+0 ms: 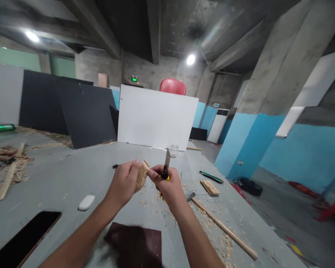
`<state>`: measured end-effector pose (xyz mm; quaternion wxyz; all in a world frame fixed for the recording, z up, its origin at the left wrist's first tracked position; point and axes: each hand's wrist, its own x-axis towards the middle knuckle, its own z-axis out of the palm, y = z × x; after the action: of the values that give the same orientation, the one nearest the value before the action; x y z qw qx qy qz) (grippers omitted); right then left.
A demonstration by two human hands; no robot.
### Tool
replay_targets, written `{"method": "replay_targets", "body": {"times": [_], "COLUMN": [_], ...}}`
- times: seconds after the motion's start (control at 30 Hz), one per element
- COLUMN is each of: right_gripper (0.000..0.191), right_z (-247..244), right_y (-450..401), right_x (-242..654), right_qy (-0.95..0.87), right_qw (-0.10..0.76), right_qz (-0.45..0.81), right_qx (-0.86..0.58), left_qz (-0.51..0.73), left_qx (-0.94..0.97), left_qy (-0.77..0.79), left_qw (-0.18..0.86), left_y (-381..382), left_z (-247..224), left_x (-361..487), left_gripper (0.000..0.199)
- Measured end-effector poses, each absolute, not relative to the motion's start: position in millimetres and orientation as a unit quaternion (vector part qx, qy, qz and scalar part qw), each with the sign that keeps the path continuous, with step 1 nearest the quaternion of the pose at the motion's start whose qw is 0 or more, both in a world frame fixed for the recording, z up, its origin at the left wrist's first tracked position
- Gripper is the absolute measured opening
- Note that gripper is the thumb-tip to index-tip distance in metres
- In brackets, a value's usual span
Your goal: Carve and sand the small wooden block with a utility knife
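Note:
My left hand [125, 178] is closed around a small carved wooden block [142, 176], whose face shows a cross-hatched pattern of grooves. Wrapped in the fingers of my right hand [169, 184] is a utility knife [166, 163] with a black and yellow body, its blade pointing upward. The right thumb and fingertips meet the block's right edge. Both hands are raised over the grey table, close together. Below them lies a dark brown sheet [139, 243], possibly sandpaper. Part of the knife's body is hidden by my right hand.
Right of my hands lie a hammer [223, 226], a flat wooden piece [210, 187] and a green-black cutter [211, 176], among wood shavings. A white case [86, 202] and a phone [25, 238] rest on the left. A clear jar [173, 150] stands before a white board [158, 117].

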<state>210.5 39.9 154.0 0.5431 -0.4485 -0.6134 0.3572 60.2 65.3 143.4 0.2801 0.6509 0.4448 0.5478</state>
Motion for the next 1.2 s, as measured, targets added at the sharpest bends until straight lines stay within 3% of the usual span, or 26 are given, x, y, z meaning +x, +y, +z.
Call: {"method": "replay_targets", "body": {"times": [0.4,0.63,0.87,1.0,1.2], "right_gripper": [0.025,0.026,0.022,0.021,0.019], "right_z": [158.2,164.6,164.5,164.8,170.1], "right_y": [33.8,25.0,24.9,22.8,17.7], "right_x": [208.6,215.3,217.2,220.7,233.1], "right_qy": [-0.651,-0.642,-0.668,-0.672,-0.661], "right_qw": [0.564,0.562,0.558,0.553,0.574], "right_qz": [0.26,0.264,0.184,0.118,0.127], "right_qx": [-0.436,-0.45,-0.457,-0.478,-0.467], "left_qz": [0.533,0.498,0.467,0.487,0.545], "left_qx": [0.685,0.735,0.754,0.747,0.674], "left_qy": [0.437,0.396,0.406,0.355,0.302], "left_qw": [0.236,0.234,0.219,0.28,0.397], "left_y": [60.6,46.0,35.2,32.0,31.3], "left_z": [150.2,162.5,166.4,170.4,180.1], "left_x": [54.0,49.3,43.7,37.1,29.5], "left_gripper": [0.05,0.044,0.037,0.04,0.042]}}
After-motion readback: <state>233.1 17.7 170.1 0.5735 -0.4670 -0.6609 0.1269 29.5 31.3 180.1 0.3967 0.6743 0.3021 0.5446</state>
